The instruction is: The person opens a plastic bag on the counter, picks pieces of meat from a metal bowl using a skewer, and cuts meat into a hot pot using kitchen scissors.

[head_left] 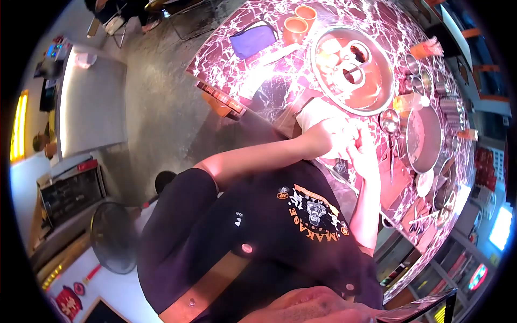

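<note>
Left hand (336,135), right hand (364,154): brought together; anything held cannot be told
Ladle (389,121): seen right of centre

2 o'clock: hands, two (361,151) | shortly after 12 o'clock: orange cups, two (295,32) | 12 o'clock: purple pouch, one (253,41) | between 1 and 2 o'clock: wide metal basin, one (368,98), and inside it round things, two (368,51) | between 2 and 3 o'clock: ladle, one (389,121) | 3 o'clock: large round pot, one (424,141)

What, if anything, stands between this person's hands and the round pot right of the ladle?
The ladle lies between the hands and the round pot, its handle pointing toward the picture's bottom.
</note>
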`<action>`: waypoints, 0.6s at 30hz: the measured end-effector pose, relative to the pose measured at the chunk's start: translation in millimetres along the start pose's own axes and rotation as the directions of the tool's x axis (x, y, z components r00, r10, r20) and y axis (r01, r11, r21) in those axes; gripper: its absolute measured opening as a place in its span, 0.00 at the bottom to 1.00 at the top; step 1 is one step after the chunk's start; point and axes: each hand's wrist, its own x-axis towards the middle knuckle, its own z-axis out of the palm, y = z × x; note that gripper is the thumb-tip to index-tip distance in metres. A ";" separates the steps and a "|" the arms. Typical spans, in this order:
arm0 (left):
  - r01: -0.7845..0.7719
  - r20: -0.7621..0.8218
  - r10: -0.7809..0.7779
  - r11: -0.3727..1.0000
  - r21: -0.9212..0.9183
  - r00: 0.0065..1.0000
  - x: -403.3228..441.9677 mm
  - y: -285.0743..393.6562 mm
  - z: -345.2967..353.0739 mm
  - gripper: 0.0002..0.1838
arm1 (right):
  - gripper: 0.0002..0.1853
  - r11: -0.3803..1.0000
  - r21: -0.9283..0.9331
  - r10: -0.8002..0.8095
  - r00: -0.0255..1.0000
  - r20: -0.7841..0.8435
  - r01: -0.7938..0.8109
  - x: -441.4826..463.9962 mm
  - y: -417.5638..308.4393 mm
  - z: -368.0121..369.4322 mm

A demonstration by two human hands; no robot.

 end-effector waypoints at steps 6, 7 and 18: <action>0.618 0.254 -0.675 0.374 -0.692 0.693 17.2 44.6 -8.2 0.10 | 0.34 0.954 0.279 0.047 0.973 0.225 -0.111 21.3 -2.8 -12.8; 0.504 0.320 -0.710 0.057 -0.862 0.627 23.9 56.6 -6.0 0.10 | 0.34 0.935 0.323 0.059 0.963 0.264 -0.145 22.8 -0.7 -16.3; 0.531 -0.004 -0.675 0.584 -0.614 0.738 -39.5 0.0 -10.9 0.11 | 0.12 0.976 0.106 0.155 0.944 0.291 -0.192 50.3 43.9 -91.7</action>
